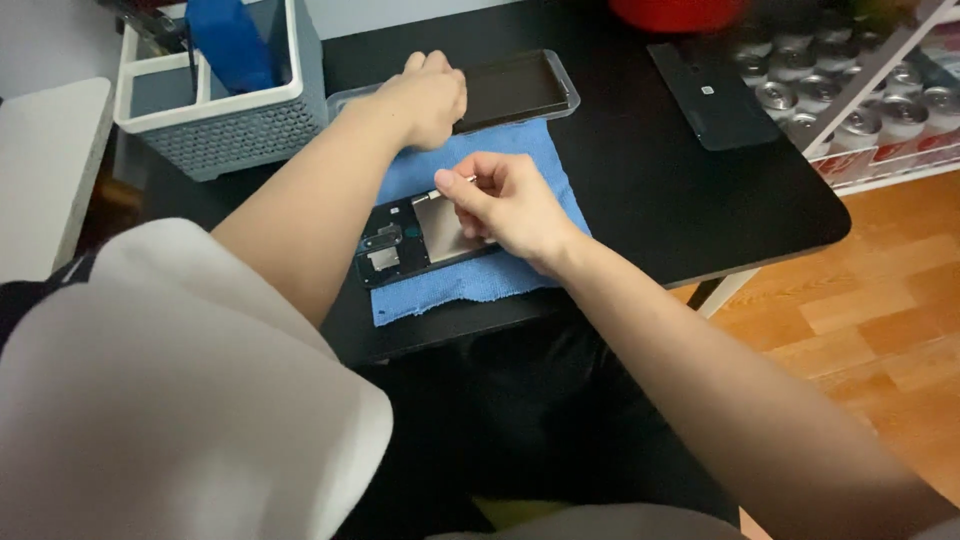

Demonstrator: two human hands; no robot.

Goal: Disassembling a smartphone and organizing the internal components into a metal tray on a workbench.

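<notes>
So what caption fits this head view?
Right hand pinches a thin tool over an opened phone on a blue cloth; left hand rests beside.

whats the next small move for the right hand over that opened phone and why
Probably lower the thin silvery tool, pinched in the right hand, onto the opened black phone body. The phone's insides lie exposed on the blue cloth, while the left hand rests by the clear tray.

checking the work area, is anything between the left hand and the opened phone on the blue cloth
Nothing visible. The left hand rests by the clear tray behind the opened phone, with only bare blue cloth between them. The right hand is already on the phone, holding a thin tool.
</notes>
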